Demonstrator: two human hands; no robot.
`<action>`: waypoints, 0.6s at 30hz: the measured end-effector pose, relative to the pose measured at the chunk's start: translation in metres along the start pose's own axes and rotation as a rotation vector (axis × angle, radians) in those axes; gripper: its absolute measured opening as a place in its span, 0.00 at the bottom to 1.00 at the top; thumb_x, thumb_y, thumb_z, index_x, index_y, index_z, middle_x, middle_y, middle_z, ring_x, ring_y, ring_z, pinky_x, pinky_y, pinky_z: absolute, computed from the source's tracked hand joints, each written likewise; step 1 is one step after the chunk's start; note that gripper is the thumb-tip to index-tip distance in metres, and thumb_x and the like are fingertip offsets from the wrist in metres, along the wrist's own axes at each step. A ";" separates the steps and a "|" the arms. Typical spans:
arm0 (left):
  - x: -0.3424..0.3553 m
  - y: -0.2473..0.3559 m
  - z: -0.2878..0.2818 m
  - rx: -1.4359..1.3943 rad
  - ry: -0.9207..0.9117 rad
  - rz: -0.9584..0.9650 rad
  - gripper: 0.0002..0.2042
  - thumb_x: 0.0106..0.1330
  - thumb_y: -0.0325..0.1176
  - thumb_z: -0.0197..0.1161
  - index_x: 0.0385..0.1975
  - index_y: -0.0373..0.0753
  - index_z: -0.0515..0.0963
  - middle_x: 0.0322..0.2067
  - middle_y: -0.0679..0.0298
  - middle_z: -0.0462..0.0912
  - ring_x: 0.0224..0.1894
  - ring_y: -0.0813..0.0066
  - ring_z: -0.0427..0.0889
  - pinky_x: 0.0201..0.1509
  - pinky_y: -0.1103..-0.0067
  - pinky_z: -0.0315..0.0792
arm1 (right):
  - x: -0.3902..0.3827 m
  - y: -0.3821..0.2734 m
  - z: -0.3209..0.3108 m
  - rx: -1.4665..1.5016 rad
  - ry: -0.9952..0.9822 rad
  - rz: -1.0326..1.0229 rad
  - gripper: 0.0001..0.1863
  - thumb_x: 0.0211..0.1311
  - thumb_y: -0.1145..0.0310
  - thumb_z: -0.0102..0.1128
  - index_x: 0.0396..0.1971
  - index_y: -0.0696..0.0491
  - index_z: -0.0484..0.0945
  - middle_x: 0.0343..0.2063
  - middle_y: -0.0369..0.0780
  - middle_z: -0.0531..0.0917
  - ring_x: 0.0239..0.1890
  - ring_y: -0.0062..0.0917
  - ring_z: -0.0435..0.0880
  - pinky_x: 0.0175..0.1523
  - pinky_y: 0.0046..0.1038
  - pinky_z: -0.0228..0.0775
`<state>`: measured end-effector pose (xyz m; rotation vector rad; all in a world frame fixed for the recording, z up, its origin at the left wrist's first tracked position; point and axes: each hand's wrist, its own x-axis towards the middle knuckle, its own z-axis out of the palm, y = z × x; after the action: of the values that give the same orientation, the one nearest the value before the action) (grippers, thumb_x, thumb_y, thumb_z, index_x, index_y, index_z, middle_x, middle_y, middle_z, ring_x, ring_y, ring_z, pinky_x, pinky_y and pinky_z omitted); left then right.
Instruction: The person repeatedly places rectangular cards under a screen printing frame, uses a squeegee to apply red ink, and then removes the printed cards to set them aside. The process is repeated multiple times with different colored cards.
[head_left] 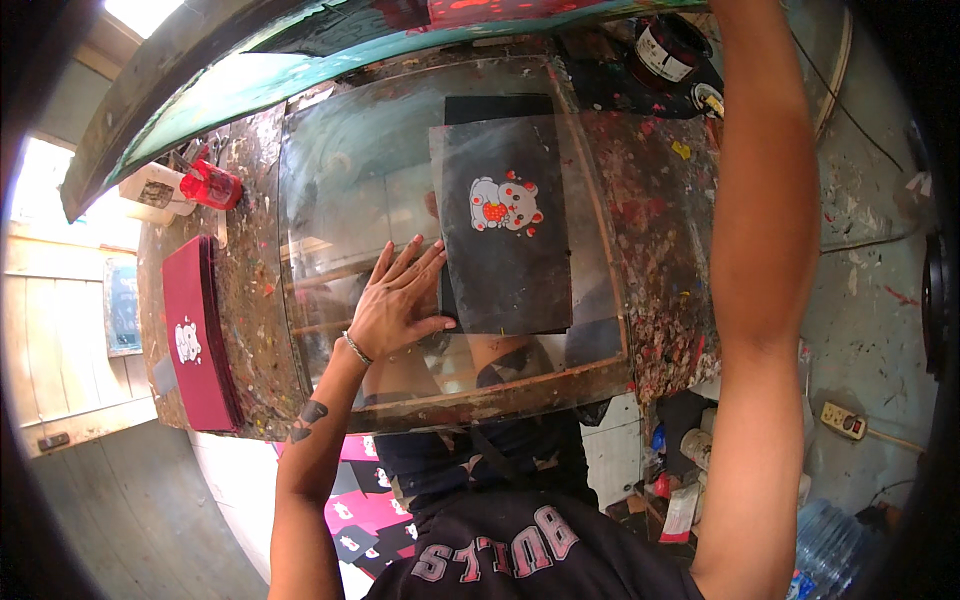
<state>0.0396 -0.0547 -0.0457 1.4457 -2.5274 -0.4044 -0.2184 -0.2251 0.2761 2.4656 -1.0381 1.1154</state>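
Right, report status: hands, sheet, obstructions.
Left hand open, at the left edge of the black sheet. Right hand out of view. Sheet on glass, bear print uncovered. Nothing lying over it.

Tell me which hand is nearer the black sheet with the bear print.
Left. The left hand is at the left edge of the sheet; the right hand is out of view, its forearm off to the right.
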 end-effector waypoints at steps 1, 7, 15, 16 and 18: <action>0.000 0.000 0.000 0.003 0.008 0.001 0.50 0.57 0.65 0.68 0.75 0.42 0.62 0.76 0.64 0.62 0.80 0.62 0.52 0.83 0.57 0.41 | 0.000 0.001 0.001 0.012 0.009 -0.016 0.35 0.65 0.43 0.58 0.14 0.63 0.78 0.14 0.50 0.77 0.20 0.35 0.77 0.35 0.38 0.70; 0.001 0.005 0.000 -0.005 0.040 -0.006 0.49 0.57 0.65 0.68 0.74 0.41 0.63 0.75 0.64 0.63 0.80 0.61 0.53 0.83 0.58 0.42 | 0.010 0.005 0.002 0.066 -0.051 0.098 0.35 0.65 0.43 0.58 0.14 0.64 0.77 0.15 0.50 0.78 0.20 0.34 0.78 0.36 0.38 0.70; 0.007 -0.004 -0.002 -0.065 0.073 -0.015 0.47 0.58 0.64 0.68 0.74 0.41 0.65 0.75 0.63 0.63 0.80 0.60 0.53 0.82 0.54 0.42 | 0.017 -0.016 -0.001 -0.100 -0.120 0.257 0.36 0.65 0.42 0.58 0.14 0.64 0.77 0.14 0.49 0.78 0.19 0.34 0.76 0.35 0.38 0.70; 0.015 -0.008 -0.006 -0.044 0.070 -0.003 0.47 0.58 0.64 0.68 0.74 0.41 0.65 0.76 0.63 0.63 0.80 0.60 0.53 0.82 0.54 0.42 | 0.018 -0.009 0.001 -0.061 -0.102 0.214 0.36 0.65 0.42 0.58 0.14 0.63 0.77 0.14 0.49 0.78 0.19 0.34 0.76 0.35 0.38 0.70; 0.025 -0.013 -0.008 -0.013 0.077 0.014 0.47 0.58 0.64 0.69 0.74 0.41 0.65 0.76 0.63 0.63 0.80 0.60 0.53 0.82 0.53 0.42 | 0.018 0.007 0.007 0.063 -0.066 0.105 0.36 0.65 0.42 0.58 0.14 0.64 0.77 0.14 0.48 0.78 0.19 0.34 0.76 0.35 0.38 0.70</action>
<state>0.0396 -0.0840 -0.0412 1.4098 -2.4691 -0.3552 -0.2110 -0.2430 0.2837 2.5390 -1.1814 1.1201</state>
